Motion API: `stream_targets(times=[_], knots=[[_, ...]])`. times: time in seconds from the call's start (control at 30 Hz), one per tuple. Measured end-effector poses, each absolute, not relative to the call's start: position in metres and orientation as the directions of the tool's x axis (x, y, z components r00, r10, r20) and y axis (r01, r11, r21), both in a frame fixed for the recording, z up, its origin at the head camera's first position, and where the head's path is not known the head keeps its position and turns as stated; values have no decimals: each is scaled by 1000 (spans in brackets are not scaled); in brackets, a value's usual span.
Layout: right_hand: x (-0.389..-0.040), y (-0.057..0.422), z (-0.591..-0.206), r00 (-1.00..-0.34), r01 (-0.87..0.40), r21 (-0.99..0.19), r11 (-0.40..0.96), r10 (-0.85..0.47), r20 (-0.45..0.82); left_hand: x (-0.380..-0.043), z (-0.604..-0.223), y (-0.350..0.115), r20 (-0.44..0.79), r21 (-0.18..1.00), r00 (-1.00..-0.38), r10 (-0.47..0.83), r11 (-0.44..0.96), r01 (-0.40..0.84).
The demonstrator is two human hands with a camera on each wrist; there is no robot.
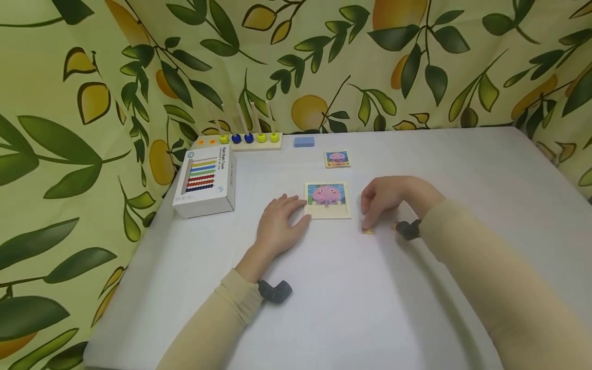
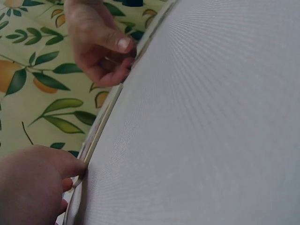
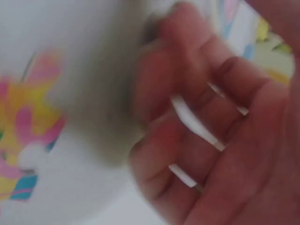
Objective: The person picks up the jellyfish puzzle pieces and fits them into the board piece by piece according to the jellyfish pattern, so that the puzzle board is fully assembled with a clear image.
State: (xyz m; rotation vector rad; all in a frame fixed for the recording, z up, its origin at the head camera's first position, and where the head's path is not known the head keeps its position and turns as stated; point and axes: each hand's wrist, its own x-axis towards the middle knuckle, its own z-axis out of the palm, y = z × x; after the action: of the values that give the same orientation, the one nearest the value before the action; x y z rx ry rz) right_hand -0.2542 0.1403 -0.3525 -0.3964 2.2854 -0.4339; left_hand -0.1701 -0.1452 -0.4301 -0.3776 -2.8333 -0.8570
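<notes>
A square puzzle board point(image 1: 327, 200) with a pink jellyfish picture lies flat on the white table. Along its left side rests my left hand point(image 1: 282, 221), fingers loosely stretched, fingertips and thumb at the board's edge point(image 2: 105, 117). To the board's right, my right hand point(image 1: 386, 198) reaches down with curled fingers point(image 3: 164, 89). Its fingertips are right at a small yellowish puzzle piece point(image 1: 367, 232); I cannot tell whether they pinch it. Beside that hand in the right wrist view, a blurred yellow, pink and blue puzzle piece point(image 3: 35, 112) lies on the table.
Behind the board lies a smaller jellyfish card point(image 1: 337, 159). A blue block point(image 1: 303, 142) sits farther back. At the back left stand a white toy box point(image 1: 205, 180) and a wooden peg rack point(image 1: 256, 146) with beads. Leaf-patterned cloth point(image 1: 310, 61) hangs behind the table.
</notes>
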Motion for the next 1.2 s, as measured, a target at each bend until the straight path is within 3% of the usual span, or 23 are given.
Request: stream_targets(times=[0.17, 0.33, 0.6, 0.9, 1.2], knots=[[-240, 126, -347, -704, -186, -280, 942, -326, -631, -169, -431, -144, 228, 525, -954, 195, 800, 290], [-235, 121, -347, -732, -209, -242, 948, -315, -604, -169, -431, -145, 220, 530, -957, 191, 799, 282], [-240, 130, -356, -746, -215, -349, 912, -384, -544, -168, -430, -145, 204, 527, -961, 186, 807, 268], [-241, 147, -362, -748, -222, -551, 805, -502, -433, -168, -429, -146, 210, 527, -961, 180, 807, 266], [-236, 156, -363, -750, -176, -561, 809, -480, -455, -166, -429, -145, 204, 525, -962, 181, 809, 264]])
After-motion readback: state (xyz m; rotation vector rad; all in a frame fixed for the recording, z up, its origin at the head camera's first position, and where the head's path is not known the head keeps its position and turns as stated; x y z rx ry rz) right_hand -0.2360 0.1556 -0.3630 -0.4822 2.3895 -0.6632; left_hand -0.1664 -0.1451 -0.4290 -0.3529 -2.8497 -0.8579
